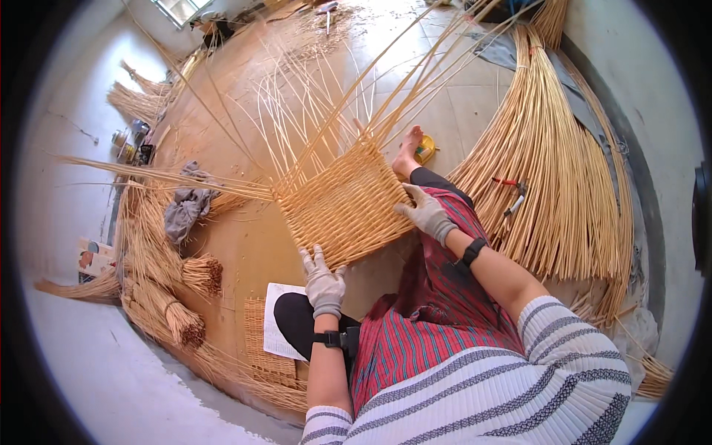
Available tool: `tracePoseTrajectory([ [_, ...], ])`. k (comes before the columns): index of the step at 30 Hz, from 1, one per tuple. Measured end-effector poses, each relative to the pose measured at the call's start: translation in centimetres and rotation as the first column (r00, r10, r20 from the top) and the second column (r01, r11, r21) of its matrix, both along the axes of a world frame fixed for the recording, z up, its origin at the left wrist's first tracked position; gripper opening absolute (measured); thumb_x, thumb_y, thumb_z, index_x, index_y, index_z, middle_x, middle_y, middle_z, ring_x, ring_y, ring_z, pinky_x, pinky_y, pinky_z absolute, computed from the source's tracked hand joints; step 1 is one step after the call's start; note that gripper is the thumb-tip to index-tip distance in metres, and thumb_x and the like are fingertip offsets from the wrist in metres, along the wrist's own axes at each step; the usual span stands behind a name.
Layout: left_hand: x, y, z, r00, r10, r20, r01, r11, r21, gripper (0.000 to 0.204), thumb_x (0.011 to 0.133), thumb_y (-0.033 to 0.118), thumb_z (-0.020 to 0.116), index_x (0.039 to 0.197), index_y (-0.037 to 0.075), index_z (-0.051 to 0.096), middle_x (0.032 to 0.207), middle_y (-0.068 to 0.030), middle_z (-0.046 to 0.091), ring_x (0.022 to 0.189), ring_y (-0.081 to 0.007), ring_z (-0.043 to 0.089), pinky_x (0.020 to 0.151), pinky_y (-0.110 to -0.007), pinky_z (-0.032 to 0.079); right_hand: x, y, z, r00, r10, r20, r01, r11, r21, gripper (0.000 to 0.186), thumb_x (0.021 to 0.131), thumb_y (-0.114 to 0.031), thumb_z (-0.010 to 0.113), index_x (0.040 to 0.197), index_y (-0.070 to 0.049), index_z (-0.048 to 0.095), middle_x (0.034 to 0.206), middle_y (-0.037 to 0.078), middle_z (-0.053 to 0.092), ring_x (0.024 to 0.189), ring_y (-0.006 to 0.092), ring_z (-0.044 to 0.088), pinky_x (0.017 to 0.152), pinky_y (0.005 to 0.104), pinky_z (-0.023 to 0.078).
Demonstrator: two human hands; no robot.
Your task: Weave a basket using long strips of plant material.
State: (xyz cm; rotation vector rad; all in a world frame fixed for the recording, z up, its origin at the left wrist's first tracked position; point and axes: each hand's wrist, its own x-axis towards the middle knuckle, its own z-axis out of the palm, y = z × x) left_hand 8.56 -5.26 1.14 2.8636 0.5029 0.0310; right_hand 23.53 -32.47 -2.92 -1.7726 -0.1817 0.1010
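Head cam: gloved L hand (324, 288) is pointing fwd, fingers touching woven panel (345, 204) at nr-L corner, grip unclear; gloved R hand (428, 215), apart, is clasping its R edge. Panel's resting btwn + ahead, loose canes (248, 190) fanning out.

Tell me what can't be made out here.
All in the head view:
Woven panel: underside, facing away.
Paper: marks too small; part hidden by the knee.
Yellow thing: partly behind the foot, kind unclear.
Window: cut off by the top edge.
Dark thing, right: lost in the rim.
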Motion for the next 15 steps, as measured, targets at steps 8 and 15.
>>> tracePoseTrajectory([
  [8,-3.1,-3.5,3.0,0.976,0.054,-0.210,-0.034,0.995,0.094,0.095,0.082,0.040,0.081,0.158,0.009,0.033,0.166,-0.0232,0.021,0.143,-0.0435,0.041,0.115,-0.047,0.041,-4.1,-2.6,0.7,0.998,0.011,0.056,0.008,0.946,-0.325,0.067,0.087,-0.037,0.077,0.142,-0.008,0.050,0.126,0.020,0.067,0.116,0.0368,0.065,0.098,0.0430,0.051],
  [15,-3.1,-6.8,4.9,0.983,-0.170,0.062,0.165,0.983,0.087,0.073,0.086,0.033,0.078,0.147,0.006,0.048,0.146,-0.0224,0.051,0.135,-0.0401,0.049,0.114,-0.048,0.039,-9.6,-4.6,2.2,0.990,0.139,0.022,-0.089,0.739,-0.668,0.043,0.089,-0.027,0.069,0.124,-0.006,0.056,0.098,0.018,0.073,0.093,0.0369,0.072,0.079,0.0479,0.056],
])
